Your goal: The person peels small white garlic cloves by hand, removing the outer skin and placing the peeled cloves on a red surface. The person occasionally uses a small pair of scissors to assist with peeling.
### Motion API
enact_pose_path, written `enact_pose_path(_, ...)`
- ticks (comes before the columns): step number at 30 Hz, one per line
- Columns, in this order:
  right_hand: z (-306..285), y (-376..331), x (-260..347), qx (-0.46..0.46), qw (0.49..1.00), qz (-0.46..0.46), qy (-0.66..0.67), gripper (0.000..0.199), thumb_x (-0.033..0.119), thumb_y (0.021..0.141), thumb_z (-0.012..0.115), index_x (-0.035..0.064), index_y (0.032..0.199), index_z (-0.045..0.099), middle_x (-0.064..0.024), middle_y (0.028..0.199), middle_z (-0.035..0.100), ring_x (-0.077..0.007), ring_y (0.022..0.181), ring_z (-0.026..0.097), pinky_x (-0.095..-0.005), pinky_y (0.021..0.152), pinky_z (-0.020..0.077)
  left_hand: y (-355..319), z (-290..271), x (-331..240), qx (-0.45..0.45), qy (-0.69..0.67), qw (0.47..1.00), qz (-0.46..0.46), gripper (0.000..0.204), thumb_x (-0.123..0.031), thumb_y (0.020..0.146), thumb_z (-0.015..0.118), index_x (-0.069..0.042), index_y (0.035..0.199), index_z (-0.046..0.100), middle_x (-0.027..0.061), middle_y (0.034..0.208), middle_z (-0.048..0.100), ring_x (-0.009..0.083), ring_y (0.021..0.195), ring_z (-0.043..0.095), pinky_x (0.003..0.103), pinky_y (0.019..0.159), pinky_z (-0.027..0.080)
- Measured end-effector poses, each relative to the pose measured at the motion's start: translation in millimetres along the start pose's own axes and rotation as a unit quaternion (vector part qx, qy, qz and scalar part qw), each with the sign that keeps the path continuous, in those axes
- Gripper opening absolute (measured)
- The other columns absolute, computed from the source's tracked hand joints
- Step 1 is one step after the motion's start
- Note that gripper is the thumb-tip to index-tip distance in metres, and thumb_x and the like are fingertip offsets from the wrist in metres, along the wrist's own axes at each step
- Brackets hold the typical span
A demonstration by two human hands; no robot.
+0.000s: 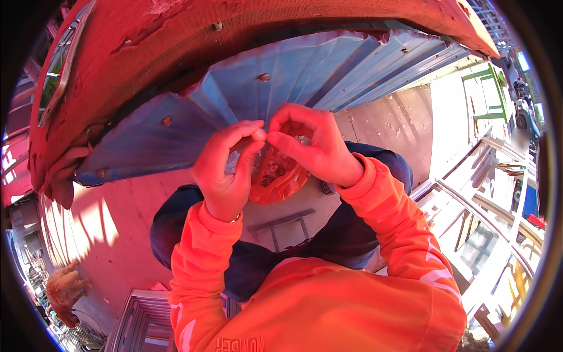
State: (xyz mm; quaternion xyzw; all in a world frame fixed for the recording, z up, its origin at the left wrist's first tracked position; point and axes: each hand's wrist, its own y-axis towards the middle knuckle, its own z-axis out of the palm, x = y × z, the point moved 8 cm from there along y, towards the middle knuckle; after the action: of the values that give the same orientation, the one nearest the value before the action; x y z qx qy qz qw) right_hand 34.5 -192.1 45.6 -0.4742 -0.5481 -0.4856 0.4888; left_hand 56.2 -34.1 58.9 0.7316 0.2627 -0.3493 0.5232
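Observation:
My left hand (226, 167) and my right hand (314, 144) meet fingertip to fingertip in front of the blue corrugated sheet (246, 88). Thumb and index finger are pinched together on each one. Whatever lies between the tips is too small or too hidden to name. Just below them, between my knees, sits an orange-red plastic bag (275, 192) with its mouth open. Small pale and reddish bits (272, 167) show inside it, partly covered by my hands.
A thick, worn red covering (176, 35) overhangs the blue sheet. Dark metal bars (281, 222) stand on the floor between my legs. Metal frames (138, 320) lie at lower left, near a brown furry animal (65, 290). White frames and beams (487, 217) crowd the right, below a green frame (489, 94).

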Motion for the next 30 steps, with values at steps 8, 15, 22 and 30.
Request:
enact_pose_path(8, -16.1, 2.0, -12.1, -0.066, 0.996, 0.001, -0.064, 0.006, 0.000, 0.093, 0.066, -0.0019, 0.098, 0.064, -0.0011, 0.090, 0.065, -0.0055, 0.087, 0.060, -0.0240, 0.081, 0.0512, -2.1, -1.6, 3.1, -0.031, -0.054, 0.998, -0.029, 0.022, 0.012, 0.093, 0.070, 0.007, 0.115, 0.066, 0.0179, 0.112, 0.074, 0.0218, 0.102, 0.075, 0.031, 0.090, 0.060)
enact_pose_path(15, -15.7, 0.2, -6.2, -0.058, 0.998, 0.003, -0.017, 0.010, 0.005, 0.097, 0.071, -0.0016, 0.100, 0.064, -0.0003, 0.092, 0.066, -0.0054, 0.088, 0.062, -0.0241, 0.080, 0.0518, -0.9, 0.3, 14.7, -0.041, -0.133, 0.987, -0.084, 0.021, 0.008, 0.098, 0.068, 0.005, 0.118, 0.065, 0.0178, 0.116, 0.074, 0.0213, 0.105, 0.074, 0.031, 0.095, 0.058)
enact_pose_path(22, -9.6, 0.9, -3.7, -0.058, 0.998, -0.032, 0.020, 0.011, 0.006, 0.096, 0.072, -0.0025, 0.099, 0.066, -0.0025, 0.089, 0.067, -0.0062, 0.084, 0.061, -0.0254, 0.074, 0.0516, -1.0, 8.8, 16.2, -0.030, -0.134, 0.986, -0.095, 0.023, 0.009, 0.096, 0.070, 0.006, 0.118, 0.065, 0.0173, 0.116, 0.075, 0.0223, 0.108, 0.074, 0.031, 0.095, 0.059)
enact_pose_path(30, -15.7, 1.5, -4.5, -0.066, 0.997, -0.030, -0.040, 0.007, 0.002, 0.097, 0.068, -0.0021, 0.101, 0.065, -0.0012, 0.093, 0.066, -0.0063, 0.089, 0.063, -0.0249, 0.081, 0.0524, -2.1, 11.8, 15.9, -0.025, -0.116, 0.986, -0.115, 0.021, 0.007, 0.099, 0.068, 0.007, 0.120, 0.064, 0.0190, 0.118, 0.074, 0.0194, 0.106, 0.073, 0.030, 0.096, 0.057)
